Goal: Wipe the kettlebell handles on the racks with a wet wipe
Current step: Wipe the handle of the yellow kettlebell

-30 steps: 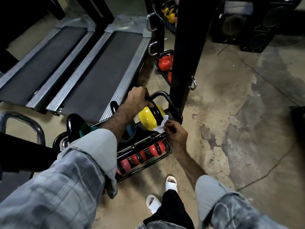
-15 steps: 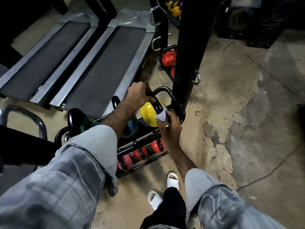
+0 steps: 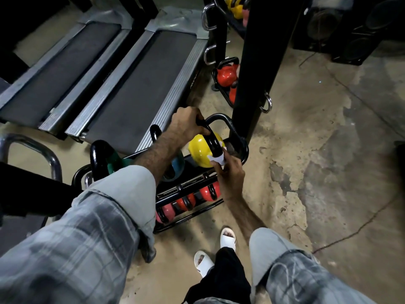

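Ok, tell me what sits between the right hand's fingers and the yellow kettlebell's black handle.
In the head view, a white wet wipe lies between the right hand and the black handle.

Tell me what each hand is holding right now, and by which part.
Left hand grips the yellow kettlebell by the top of its black handle. Right hand pinches the wet wipe against the handle's base.

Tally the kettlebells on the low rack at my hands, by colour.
Yellow kettlebell: 1
Blue kettlebell: 1
Green kettlebell: 1
Red or pink kettlebells, lower tier: 3
Total: 6
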The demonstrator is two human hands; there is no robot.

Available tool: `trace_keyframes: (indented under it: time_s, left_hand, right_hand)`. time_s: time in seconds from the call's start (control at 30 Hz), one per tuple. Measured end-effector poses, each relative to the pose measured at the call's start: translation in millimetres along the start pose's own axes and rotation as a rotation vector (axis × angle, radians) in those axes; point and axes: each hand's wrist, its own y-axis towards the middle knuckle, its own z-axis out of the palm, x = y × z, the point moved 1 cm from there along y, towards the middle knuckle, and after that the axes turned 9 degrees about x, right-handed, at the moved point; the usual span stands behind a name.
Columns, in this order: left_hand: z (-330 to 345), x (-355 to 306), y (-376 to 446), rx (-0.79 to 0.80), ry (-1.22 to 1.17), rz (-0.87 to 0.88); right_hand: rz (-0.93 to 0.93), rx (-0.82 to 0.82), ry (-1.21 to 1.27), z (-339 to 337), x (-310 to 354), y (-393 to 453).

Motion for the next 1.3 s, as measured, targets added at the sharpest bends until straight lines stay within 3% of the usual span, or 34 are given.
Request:
trace_keyframes:
  time_s: [0.57, 0.7, 0.77, 1.03, 1.13, 1.3]
  left_hand:
    - [1.8, 5.8, 2.9, -0.017, -0.033, 0.011]
    - [3.7, 6.6, 1.7, -0.014, -0.044, 0.004]
    - [3.5, 8.0, 1.2, -0.009, -0.048, 0.005]
    - [5.5, 7.0, 3.5, -0.019, -0.057, -0.033]
    - [5.0, 7.8, 4.2, -0.015, -0.065, -0.06]
    - [5.5, 4.7, 3.6, -0.012, -0.091, -0.097]
  right_hand:
    - [-0.077, 0.046, 0.002, -4.6, 27.5, 25.2]
    - [0.115, 0.072, 0.188, -11.4, 20.0, 21.8]
    - [0.246, 0.148, 0.275, -16.6, 19.6, 32.7]
    - [0.653, 0.729, 0.279, -0.6, 3.1, 125.7]
    - [0.648, 0.785, 0.268, -9.7, 22.6, 123.5]
    - [0.432, 0.714, 0.174, -46.6, 28.5, 100.5]
